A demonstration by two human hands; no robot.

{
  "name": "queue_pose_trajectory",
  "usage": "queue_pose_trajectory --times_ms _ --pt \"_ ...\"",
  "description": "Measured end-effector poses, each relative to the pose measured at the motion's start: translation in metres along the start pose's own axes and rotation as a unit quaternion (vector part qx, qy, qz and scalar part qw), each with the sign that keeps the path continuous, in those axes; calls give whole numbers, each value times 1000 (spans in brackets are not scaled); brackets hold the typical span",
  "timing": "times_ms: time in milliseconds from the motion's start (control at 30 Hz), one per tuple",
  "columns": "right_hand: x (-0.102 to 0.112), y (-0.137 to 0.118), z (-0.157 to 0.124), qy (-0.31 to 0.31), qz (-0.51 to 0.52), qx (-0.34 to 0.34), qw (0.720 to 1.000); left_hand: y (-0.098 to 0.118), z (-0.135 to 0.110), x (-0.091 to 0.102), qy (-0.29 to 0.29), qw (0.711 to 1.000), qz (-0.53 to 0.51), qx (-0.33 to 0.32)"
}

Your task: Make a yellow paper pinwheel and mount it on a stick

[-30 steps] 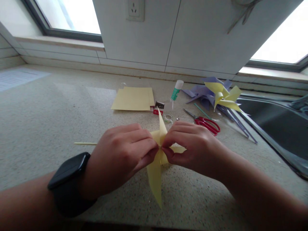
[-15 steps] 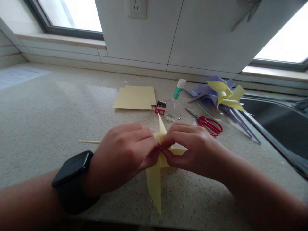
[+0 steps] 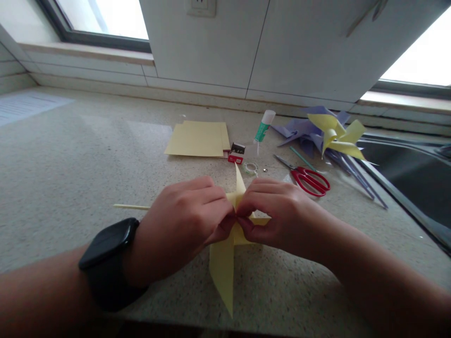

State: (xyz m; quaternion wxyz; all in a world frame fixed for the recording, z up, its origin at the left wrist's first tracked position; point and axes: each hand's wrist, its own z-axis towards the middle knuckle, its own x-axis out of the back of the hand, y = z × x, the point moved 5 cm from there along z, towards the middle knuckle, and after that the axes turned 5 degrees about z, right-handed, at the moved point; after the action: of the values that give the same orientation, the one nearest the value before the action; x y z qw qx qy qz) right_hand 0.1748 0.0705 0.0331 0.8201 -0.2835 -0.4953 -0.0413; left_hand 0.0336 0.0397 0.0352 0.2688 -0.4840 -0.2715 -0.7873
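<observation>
A yellow paper pinwheel (image 3: pixel 223 267) is between my two hands, its vanes sticking out upward, to the right and down toward the counter's front edge. My left hand (image 3: pixel 192 220), with a black watch (image 3: pixel 109 239) on the wrist, pinches the pinwheel at its centre. Opposite it, my right hand (image 3: pixel 275 213) pinches the same spot with thumb and forefinger, the fingertips of both hands meeting. From behind my left hand a thin pale yellow stick (image 3: pixel 131 206) juts out leftward. What lies right at the pinched centre is hidden by the fingers.
Beyond my hands lie yellow paper squares (image 3: pixel 197 139), a small red-and-black box (image 3: pixel 236 153), a tape roll (image 3: pixel 251 168) and a glue stick (image 3: pixel 264 126). Red-handled scissors (image 3: pixel 310 181) rest to the right, near finished purple and yellow pinwheels (image 3: pixel 336 136) beside the sink (image 3: pixel 412 173).
The lower vane of the pinwheel has swung slightly left and shows more of its face. Both hands keep their pinch at the centre. The view has shifted a little.
</observation>
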Motion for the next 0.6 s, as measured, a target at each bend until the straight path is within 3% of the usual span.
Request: queue_pose_trajectory --times_ms 433,600 --pt "4 3 -1 -24 8 -40 999 -5 1 2 -42 999 3 15" --pt "28 12 -4 42 60 -100 992 -7 0 5 -34 999 3 23"
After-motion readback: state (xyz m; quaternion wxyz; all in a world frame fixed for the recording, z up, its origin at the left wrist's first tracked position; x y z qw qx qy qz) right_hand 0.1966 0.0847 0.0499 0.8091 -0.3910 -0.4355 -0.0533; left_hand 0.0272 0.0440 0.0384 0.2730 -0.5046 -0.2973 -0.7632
